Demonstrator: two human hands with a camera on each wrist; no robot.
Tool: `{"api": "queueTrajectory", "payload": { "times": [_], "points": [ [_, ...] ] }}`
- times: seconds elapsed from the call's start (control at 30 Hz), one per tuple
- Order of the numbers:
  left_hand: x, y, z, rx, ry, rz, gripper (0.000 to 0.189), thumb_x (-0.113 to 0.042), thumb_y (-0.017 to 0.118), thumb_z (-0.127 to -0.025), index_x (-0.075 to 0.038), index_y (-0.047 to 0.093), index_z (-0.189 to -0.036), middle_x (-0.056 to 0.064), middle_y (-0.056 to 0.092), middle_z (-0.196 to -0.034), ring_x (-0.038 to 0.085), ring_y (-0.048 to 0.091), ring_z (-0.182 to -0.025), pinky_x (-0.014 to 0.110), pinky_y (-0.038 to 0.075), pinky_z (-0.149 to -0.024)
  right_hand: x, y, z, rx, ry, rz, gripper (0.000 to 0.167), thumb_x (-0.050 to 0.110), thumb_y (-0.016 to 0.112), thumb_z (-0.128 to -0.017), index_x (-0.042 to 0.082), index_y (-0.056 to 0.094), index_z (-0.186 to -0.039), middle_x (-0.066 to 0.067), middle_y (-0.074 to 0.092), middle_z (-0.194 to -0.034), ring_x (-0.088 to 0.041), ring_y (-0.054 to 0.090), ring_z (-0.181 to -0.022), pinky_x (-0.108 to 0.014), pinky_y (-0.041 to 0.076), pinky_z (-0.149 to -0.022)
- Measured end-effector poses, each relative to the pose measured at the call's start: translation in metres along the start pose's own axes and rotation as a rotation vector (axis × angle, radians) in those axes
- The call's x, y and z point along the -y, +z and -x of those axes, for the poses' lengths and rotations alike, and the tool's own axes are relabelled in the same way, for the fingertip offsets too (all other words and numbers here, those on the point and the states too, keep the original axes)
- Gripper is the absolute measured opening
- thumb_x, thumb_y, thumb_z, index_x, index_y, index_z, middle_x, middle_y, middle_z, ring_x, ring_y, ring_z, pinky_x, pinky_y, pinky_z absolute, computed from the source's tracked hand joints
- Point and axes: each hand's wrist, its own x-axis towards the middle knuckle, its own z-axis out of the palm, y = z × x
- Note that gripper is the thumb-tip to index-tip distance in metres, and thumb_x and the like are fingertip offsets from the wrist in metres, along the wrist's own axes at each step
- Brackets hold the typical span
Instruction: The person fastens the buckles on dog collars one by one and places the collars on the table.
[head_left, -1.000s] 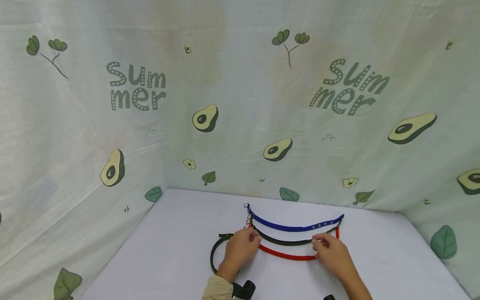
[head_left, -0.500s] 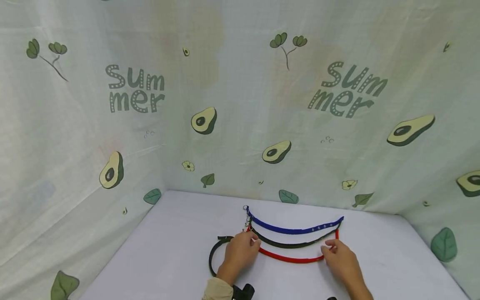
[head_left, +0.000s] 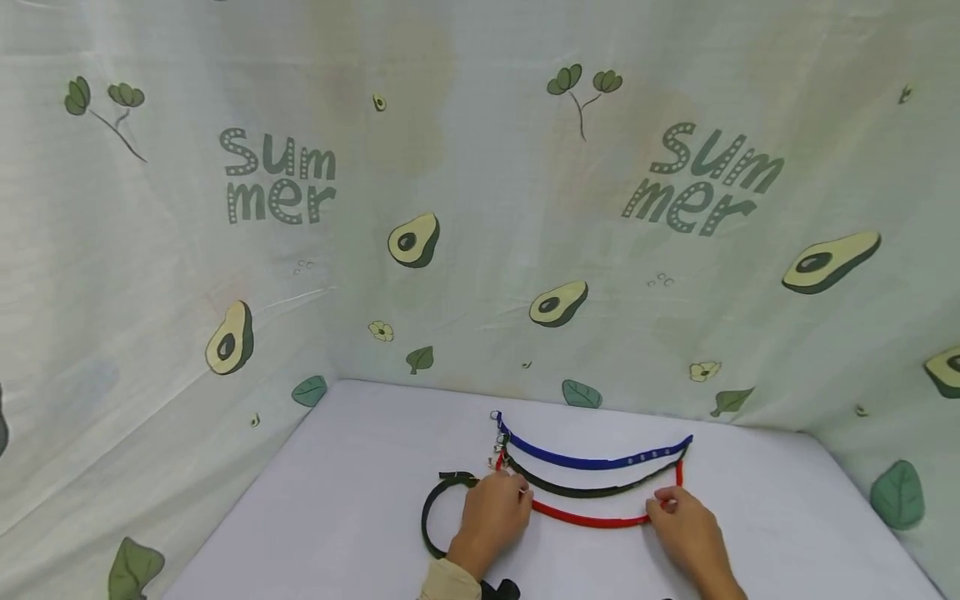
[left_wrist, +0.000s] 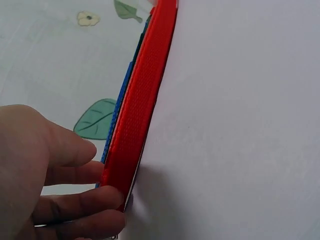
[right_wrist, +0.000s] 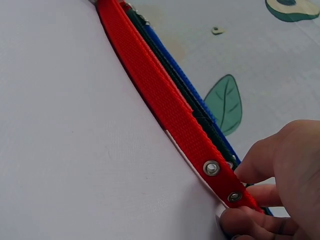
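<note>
Shifted right since 1 s ago w/ R hand [head_left: 686, 529]; pinching red collar [head_left: 592, 522] nr eyelet end, grip almost closed. Holding opp. end loosely w/ L hand [head_left: 495, 512], fingers part-curled. Standing on edge on counter [head_left: 337, 508], in front of dk green collar [head_left: 592, 492] & blue collar [head_left: 570, 460], nr coiled dk collar [head_left: 426, 525].
</note>
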Motion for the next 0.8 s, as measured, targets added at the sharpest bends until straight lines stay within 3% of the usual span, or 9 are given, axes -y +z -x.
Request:
{"api": "queueTrajectory", "payload": {
  "times": [0.23,0.4,0.5,0.67,0.8],
  "points": [
    [-0.007,0.005,0.003,0.020,-0.027,0.013,0.014,-0.025,0.074,-0.089,-0.011,0.076,-0.085,-0.004,0.061,-0.071,0.013,0.057,-0.063,0.029,0.047,-0.054,0.000,0.000,0.002,-0.002,-0.003,0.013,0.021,0.022,0.067,-0.087,0.002,0.067,-0.093,-0.002,0.064,-0.078,-0.025,0.060,-0.076,-0.042,0.044,-0.069],
    [-0.010,0.010,0.005,0.041,-0.046,0.007,0.016,-0.026,0.075,-0.089,-0.010,0.077,-0.092,0.000,0.065,-0.077,0.018,0.062,-0.068,0.034,0.051,-0.058,-0.003,0.000,0.005,-0.008,0.004,0.014,0.019,0.021,0.067,-0.086,0.003,0.066,-0.089,-0.002,0.064,-0.077,-0.026,0.060,-0.076,-0.043,0.045,-0.069],
    [-0.011,0.013,0.006,0.061,-0.025,0.009,0.016,-0.023,0.077,-0.087,-0.009,0.078,-0.094,0.001,0.065,-0.080,0.019,0.064,-0.070,0.035,0.052,-0.059,-0.007,0.000,0.007,-0.027,0.002,0.020,0.017,0.020,0.068,-0.085,0.003,0.067,-0.089,-0.003,0.064,-0.077,-0.027,0.061,-0.077,-0.043,0.045,-0.069],
    [-0.008,0.011,0.006,0.043,0.005,0.003,0.007,-0.017,0.081,-0.084,-0.013,0.077,-0.089,-0.002,0.063,-0.076,0.016,0.062,-0.067,0.030,0.048,-0.055,-0.008,0.002,0.008,-0.043,-0.006,0.001,0.018,0.019,0.069,-0.085,0.003,0.067,-0.090,-0.002,0.062,-0.076,-0.023,0.058,-0.074,-0.039,0.044,-0.067],
    [-0.005,0.006,0.005,0.038,-0.018,0.024,0.005,-0.019,0.080,-0.085,-0.017,0.077,-0.088,-0.007,0.065,-0.074,0.011,0.060,-0.065,0.028,0.045,-0.054,-0.005,0.006,0.006,-0.066,-0.017,-0.023,0.016,0.018,0.068,-0.084,0.003,0.068,-0.090,-0.001,0.062,-0.076,-0.021,0.058,-0.073,-0.038,0.043,-0.066]
  ]
}}
